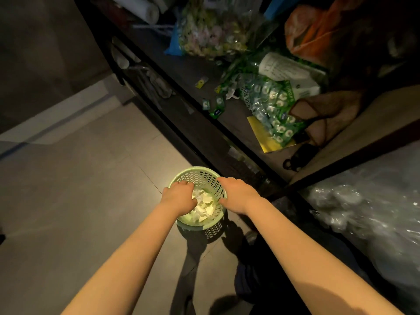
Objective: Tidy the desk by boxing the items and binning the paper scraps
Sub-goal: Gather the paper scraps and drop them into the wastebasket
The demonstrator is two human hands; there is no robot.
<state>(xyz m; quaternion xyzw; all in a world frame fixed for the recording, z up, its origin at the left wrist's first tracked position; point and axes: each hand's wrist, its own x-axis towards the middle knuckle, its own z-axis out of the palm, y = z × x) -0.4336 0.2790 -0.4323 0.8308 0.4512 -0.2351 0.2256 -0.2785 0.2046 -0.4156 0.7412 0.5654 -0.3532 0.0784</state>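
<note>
A small light-green perforated bin (200, 176) stands on the tiled floor beside the dark desk (193, 71). White crumpled paper scraps (203, 206) lie inside it. My left hand (179, 196) grips the bin's left rim, fingers curled over the edge. My right hand (236, 194) grips the right rim, with its fingertips hidden behind the wall. On the desk lie loose green candy wrappers (214, 106), a clear bag of green-and-white candies (272, 108) and a yellow sheet (263, 137).
A bag of pale sweets (211, 35), an orange bag (318, 28), a white paper roll (141, 7) and black scissors (293, 162) crowd the desk. Clear plastic wrap (368, 214) fills the lower right. Bare floor tiles (79, 178) spread to the left of the bin.
</note>
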